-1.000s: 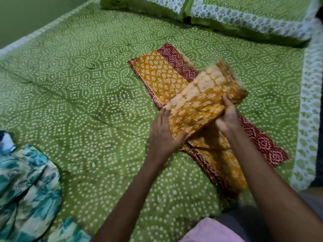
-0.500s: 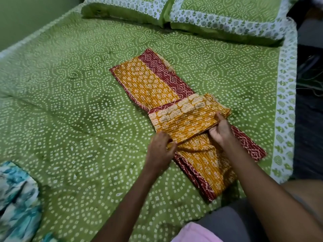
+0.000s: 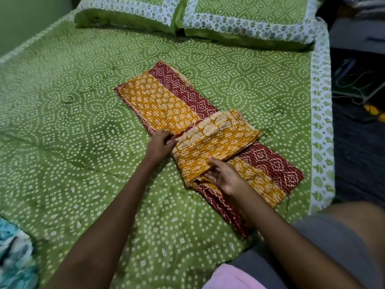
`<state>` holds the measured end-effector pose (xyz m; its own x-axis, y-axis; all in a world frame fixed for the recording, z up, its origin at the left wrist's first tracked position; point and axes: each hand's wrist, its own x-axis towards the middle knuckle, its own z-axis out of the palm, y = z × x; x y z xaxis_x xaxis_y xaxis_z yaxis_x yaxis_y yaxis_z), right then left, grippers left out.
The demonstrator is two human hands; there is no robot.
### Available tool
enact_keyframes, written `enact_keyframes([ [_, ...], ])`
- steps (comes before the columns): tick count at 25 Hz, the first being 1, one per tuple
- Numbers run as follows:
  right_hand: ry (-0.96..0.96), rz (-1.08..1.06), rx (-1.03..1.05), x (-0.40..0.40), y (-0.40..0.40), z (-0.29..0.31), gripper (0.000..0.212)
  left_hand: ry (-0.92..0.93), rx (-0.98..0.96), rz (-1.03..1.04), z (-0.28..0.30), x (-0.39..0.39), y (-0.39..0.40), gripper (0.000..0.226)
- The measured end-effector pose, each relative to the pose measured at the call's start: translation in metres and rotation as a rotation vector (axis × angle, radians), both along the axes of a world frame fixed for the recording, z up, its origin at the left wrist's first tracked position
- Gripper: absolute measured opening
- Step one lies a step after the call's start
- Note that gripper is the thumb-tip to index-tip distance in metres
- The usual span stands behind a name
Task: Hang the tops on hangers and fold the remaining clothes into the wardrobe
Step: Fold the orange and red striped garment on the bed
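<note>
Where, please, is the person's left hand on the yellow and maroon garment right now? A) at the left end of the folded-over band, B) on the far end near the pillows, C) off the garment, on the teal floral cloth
A: the left hand pinches the left end of the folded-over band of the yellow and maroon garment, while the right hand holds the band's near edge.

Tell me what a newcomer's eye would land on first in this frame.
The mustard and maroon printed garment stands out first, laid diagonally across the middle of the green dotted bedspread with one section folded over itself. Next, the left hand pinches the fold's left edge and the right hand sits at its near edge. Two matching pillows line the head of the bed, and a teal floral cloth peeks in at bottom left.
</note>
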<state>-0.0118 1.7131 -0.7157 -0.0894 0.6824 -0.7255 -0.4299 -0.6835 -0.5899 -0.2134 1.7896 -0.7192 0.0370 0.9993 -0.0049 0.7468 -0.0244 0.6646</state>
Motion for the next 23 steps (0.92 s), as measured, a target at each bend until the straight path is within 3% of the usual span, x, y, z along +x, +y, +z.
enact_keyframes([
  [3, -0.122, 0.049, -0.011, -0.01, -0.004, -0.002, 0.029, -0.2, 0.113, 0.075, 0.004, 0.006, -0.002, 0.025],
  [8, -0.145, 0.024, -0.031, -0.018, -0.004, -0.005, 0.038, 0.027, 0.002, -0.005, -0.013, -0.003, 0.0, 0.031],
  [12, -0.116, 0.026, -0.017, -0.016, -0.006, -0.005, 0.042, -0.084, -0.015, 0.02, -0.012, 0.001, 0.0, 0.024],
  [17, -0.055, 0.028, 0.007, -0.012, -0.008, -0.005, 0.041, -0.076, -0.024, -0.02, -0.015, -0.006, 0.001, 0.018],
  [21, -0.074, 0.045, 0.028, -0.007, -0.016, -0.003, 0.039, -0.256, -0.05, 0.044, -0.009, -0.013, 0.005, 0.011],
  [23, -0.083, 0.043, 0.029, -0.004, -0.021, -0.003, 0.036, -0.254, -0.062, 0.056, -0.009, -0.016, 0.005, 0.011],
])
